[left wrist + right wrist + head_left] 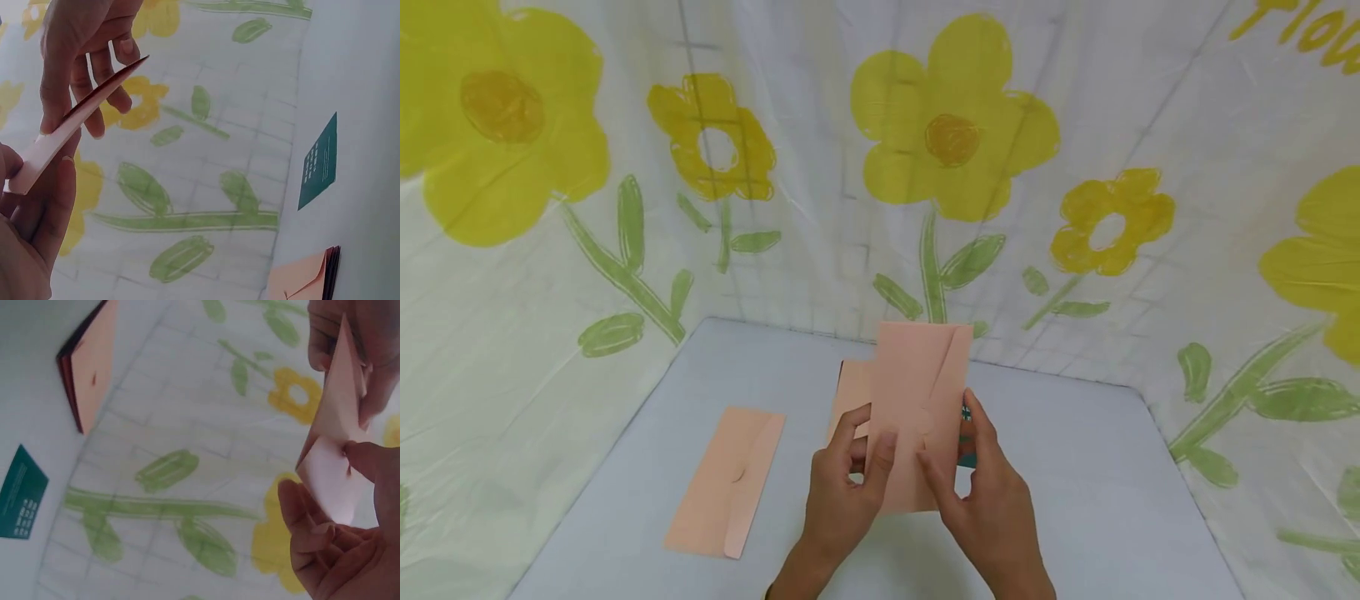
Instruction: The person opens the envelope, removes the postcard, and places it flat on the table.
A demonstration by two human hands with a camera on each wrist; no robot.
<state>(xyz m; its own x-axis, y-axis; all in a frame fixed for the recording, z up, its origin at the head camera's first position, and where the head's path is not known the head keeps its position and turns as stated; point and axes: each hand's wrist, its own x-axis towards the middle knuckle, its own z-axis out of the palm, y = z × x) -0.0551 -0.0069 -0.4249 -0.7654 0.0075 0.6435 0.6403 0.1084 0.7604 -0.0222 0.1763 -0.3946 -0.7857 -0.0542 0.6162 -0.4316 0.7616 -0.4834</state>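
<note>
A pink envelope (917, 375) stands upright between both hands above the table, its flap side toward the head camera. The left hand (842, 492) grips its left edge, thumb in front and fingers behind. At the right edge, the right hand (996, 508) holds it, with the thumb at the flap's tab. In the right wrist view, that thumb touches the envelope's flap (331, 475), which stands partly away from the body. The left wrist view shows the envelope (75, 128) nearly edge-on, fingers on both sides.
Another pink envelope (722, 483) lies flat on the white table (1097, 500), left of the hands. Behind the held envelope are a stack of pink envelopes (300, 278) and a green card (319, 162) with white print. A flowered curtain (820, 250) surrounds the table's back and sides.
</note>
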